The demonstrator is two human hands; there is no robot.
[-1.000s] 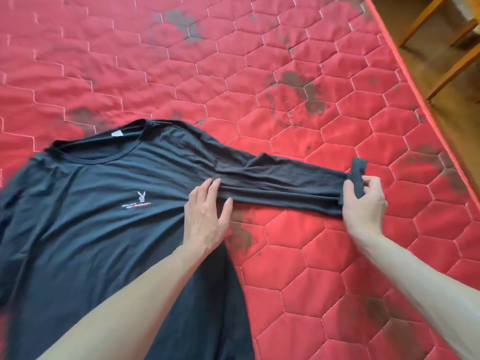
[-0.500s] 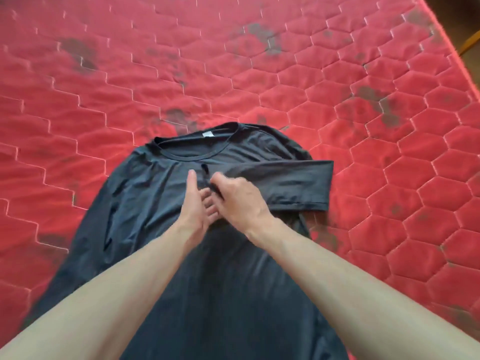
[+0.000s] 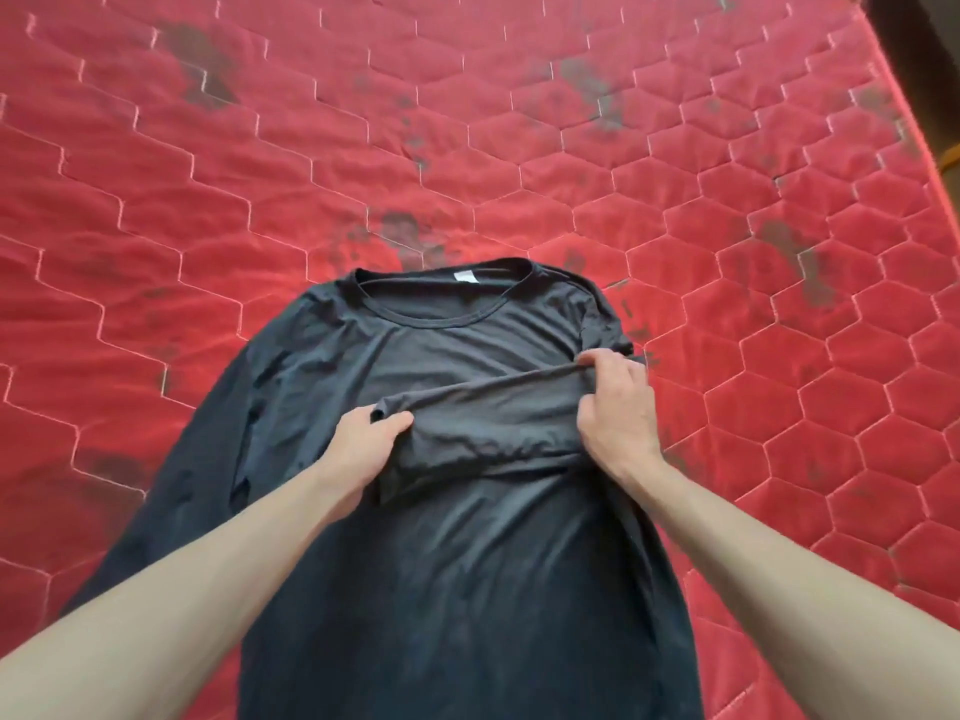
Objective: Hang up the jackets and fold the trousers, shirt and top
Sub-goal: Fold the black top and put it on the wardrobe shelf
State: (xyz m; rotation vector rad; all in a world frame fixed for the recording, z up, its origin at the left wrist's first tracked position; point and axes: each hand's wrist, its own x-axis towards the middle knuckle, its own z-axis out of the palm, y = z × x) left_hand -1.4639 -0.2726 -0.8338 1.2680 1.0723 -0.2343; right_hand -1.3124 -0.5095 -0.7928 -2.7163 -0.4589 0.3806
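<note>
Gripping the folded sleeve (image 3: 483, 413) of the top (image 3: 457, 589), both hands: left (image 3: 363, 449), right (image 3: 618, 407).

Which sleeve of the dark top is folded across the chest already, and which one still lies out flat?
The right sleeve is folded across the chest, held by the left hand and right hand. The left sleeve lies stretched out on the red mattress.

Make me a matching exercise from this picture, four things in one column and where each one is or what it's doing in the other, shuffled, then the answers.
1. black long-sleeved top
2. left hand
3. right hand
4. small white neck label

A. inside the collar
B. grips the folded sleeve's cuff end, mid-chest
C. spread on the red quilted mattress
D. pinches the sleeve fold near the shoulder

Pairs: 1-C, 2-B, 3-D, 4-A
</note>
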